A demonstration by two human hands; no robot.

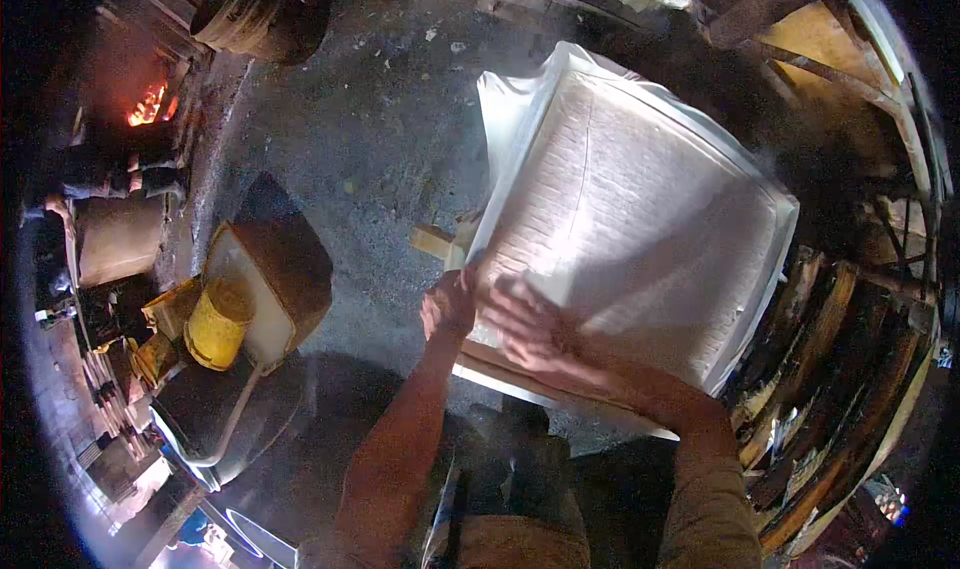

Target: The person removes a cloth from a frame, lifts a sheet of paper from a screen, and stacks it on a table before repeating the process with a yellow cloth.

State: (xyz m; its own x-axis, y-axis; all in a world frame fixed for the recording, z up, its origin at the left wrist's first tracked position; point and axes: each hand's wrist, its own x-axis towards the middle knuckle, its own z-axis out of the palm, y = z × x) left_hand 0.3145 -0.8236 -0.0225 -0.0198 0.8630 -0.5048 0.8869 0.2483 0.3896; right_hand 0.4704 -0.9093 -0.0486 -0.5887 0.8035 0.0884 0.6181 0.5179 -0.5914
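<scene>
A large square tray (745, 174) lined with white sheeting holds a pale slab (640, 209) scored into many small rows. My left hand (449, 304) grips the tray's near left corner, fingers curled over the edge. Blurred by motion, my right hand (527, 324) lies flat on the slab's near edge, fingers spread. The tray rests on a wooden frame (440, 241) that sticks out at the left.
A fire (148, 104) burns in a stove at the far left. A yellow can (216, 321) and a wooden box (280, 269) stand on the dark floor at the left. Stacked wooden planks (830, 369) lie at the right. A round vessel (240, 9) sits at the top left.
</scene>
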